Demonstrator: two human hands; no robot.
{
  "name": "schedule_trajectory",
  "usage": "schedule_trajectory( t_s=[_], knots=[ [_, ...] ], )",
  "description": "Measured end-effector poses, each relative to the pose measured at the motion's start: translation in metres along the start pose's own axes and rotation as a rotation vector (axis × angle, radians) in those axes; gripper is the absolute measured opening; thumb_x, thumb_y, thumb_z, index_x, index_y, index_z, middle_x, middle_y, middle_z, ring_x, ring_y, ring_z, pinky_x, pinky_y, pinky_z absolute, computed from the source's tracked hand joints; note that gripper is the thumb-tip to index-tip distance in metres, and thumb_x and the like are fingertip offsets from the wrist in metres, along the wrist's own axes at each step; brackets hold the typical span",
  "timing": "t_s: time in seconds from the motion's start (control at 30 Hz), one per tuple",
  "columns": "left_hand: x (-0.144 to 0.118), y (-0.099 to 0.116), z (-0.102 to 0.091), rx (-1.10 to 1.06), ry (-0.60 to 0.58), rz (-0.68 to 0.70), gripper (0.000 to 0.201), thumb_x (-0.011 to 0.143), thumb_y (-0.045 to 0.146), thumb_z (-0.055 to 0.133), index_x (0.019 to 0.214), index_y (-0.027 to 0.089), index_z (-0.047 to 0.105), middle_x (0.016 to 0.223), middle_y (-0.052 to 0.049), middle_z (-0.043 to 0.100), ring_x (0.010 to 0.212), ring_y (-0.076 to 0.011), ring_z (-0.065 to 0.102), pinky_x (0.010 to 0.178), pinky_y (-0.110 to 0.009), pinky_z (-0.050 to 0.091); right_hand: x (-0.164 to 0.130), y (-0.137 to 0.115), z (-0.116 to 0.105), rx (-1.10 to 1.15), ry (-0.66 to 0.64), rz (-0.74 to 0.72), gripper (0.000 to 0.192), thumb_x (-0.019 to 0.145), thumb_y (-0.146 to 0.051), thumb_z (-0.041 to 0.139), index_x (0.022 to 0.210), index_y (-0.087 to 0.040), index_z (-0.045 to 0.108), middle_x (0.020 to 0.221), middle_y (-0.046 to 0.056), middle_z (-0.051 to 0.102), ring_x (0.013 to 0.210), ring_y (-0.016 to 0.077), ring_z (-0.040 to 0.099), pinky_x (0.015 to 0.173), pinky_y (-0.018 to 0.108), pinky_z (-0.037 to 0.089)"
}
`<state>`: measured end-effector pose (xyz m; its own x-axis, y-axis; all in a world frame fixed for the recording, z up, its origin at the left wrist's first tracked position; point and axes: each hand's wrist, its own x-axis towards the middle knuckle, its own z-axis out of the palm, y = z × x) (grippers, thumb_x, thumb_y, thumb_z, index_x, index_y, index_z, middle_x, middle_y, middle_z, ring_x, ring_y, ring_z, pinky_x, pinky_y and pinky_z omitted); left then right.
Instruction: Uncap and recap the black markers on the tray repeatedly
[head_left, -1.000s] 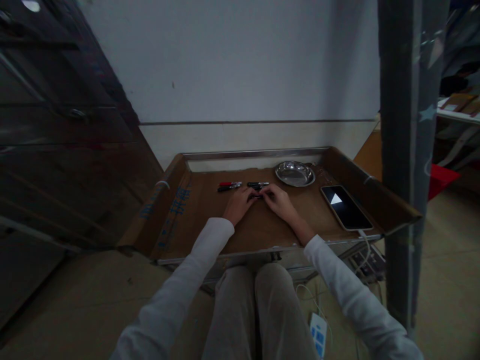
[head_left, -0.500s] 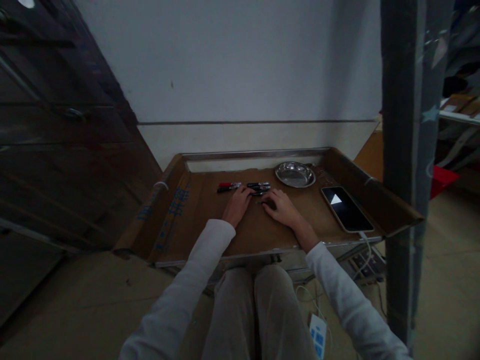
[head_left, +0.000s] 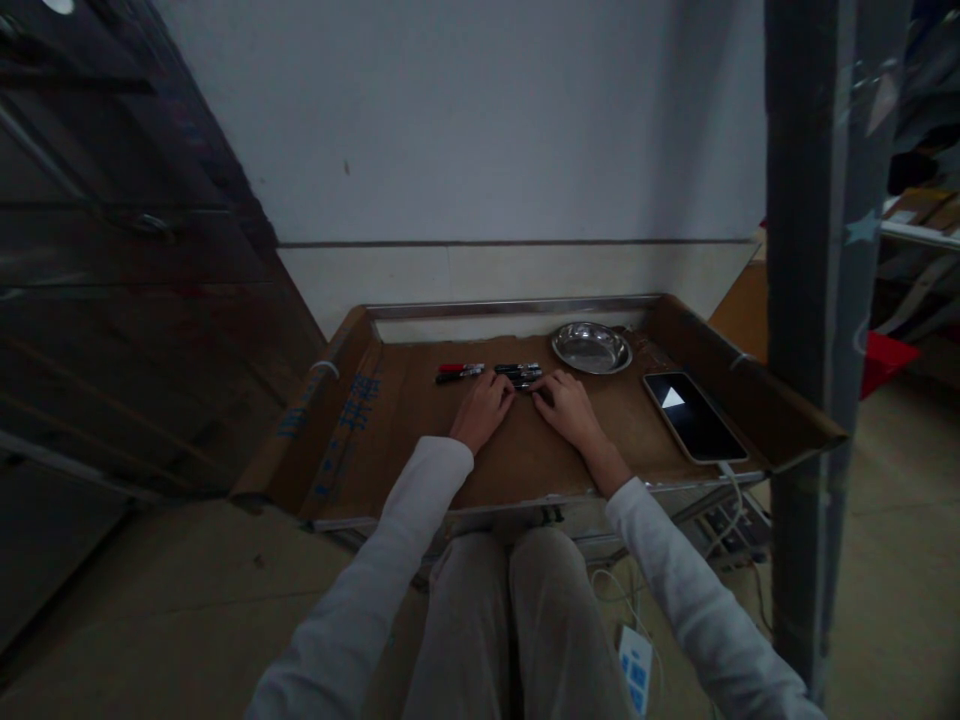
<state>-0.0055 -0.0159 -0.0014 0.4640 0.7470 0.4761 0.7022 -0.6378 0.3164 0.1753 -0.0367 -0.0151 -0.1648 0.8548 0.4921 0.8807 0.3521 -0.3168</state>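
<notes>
Marker pens lie in 2 groups toward the back of the cardboard-lined tray [head_left: 420, 440]: a red-capped pen [head_left: 460, 368] with a black pen [head_left: 459, 377] just beside it on the left, and a cluster of black pens [head_left: 519, 372] to their right. As a judgement, the sorting is partly done: the left pair lies clear of both hands, while the right cluster is under the fingertips and looks unfinished. The left hand [head_left: 484, 410] rests palm down, fingers loosely curled, its tips near the cluster; whether it grips a pen cannot be told. The right hand [head_left: 570, 408] lies flat and relaxed, fingertips touching the cluster's near end; no closed grasp shows. Farther right stand a steel dish [head_left: 591, 347], holding nothing visible, and a lit phone [head_left: 693, 416] on its cable.
</notes>
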Motion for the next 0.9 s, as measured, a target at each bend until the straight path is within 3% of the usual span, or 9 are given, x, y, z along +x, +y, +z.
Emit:
schedule_trajectory(
  t_s=[0.2,0.43,0.57,0.7,0.9],
  knots=[
    [0.002,-0.003,0.003,0.006,0.035,-0.030,0.005,0.086,0.016,0.050,0.089,0.018,0.054,0.093,-0.005,0.051,0.091,-0.0188,0.053,0.088,-0.036,0.044,0.001,-0.006,-0.003,-0.017,0.037,0.045,0.016,0.086,-0.022,0.046,0.097,-0.018,0.057,0.097,0.010,0.057,0.093,0.0241,0.053,0.078,0.035,0.038],
    [-0.007,-0.012,-0.001,0.058,0.100,-0.010,0.011,0.090,0.021,0.045,0.092,0.018,0.055,0.098,-0.007,0.052,0.102,-0.0206,0.052,0.095,-0.037,0.042,-0.003,-0.005,-0.001,0.028,-0.010,-0.018,0.014,0.086,-0.024,0.047,0.090,-0.021,0.060,0.098,0.009,0.057,0.096,0.0237,0.052,0.080,0.035,0.037],
    [-0.010,-0.013,-0.009,0.115,0.176,-0.173,0.015,0.086,0.015,0.044,0.095,0.016,0.055,0.103,-0.012,0.051,0.101,-0.0244,0.052,0.092,-0.041,0.042,-0.003,-0.007,-0.003,0.040,-0.023,-0.024,0.018,0.087,-0.020,0.045,0.095,-0.020,0.061,0.101,0.010,0.056,0.097,0.0238,0.051,0.081,0.036,0.038],
    [-0.013,-0.016,-0.013,0.168,0.244,-0.339,0.022,0.080,0.009,0.046,0.101,0.012,0.052,0.114,-0.018,0.047,0.106,-0.0287,0.049,0.093,-0.046,0.040,-0.003,-0.015,-0.009,0.102,-0.067,-0.141,0.023,0.085,-0.015,0.044,0.098,-0.021,0.063,0.102,0.009,0.055,0.097,0.0217,0.051,0.083,0.035,0.039],
    [-0.015,-0.023,-0.011,0.213,0.303,-0.409,0.020,0.079,0.013,0.048,0.099,0.014,0.050,0.105,-0.014,0.052,0.100,-0.0265,0.050,0.088,-0.044,0.042,0.000,-0.020,-0.006,0.108,-0.120,-0.201,0.028,0.087,-0.017,0.043,0.106,-0.022,0.064,0.106,0.010,0.053,0.102,0.0218,0.049,0.089,0.036,0.039]
  ],
)
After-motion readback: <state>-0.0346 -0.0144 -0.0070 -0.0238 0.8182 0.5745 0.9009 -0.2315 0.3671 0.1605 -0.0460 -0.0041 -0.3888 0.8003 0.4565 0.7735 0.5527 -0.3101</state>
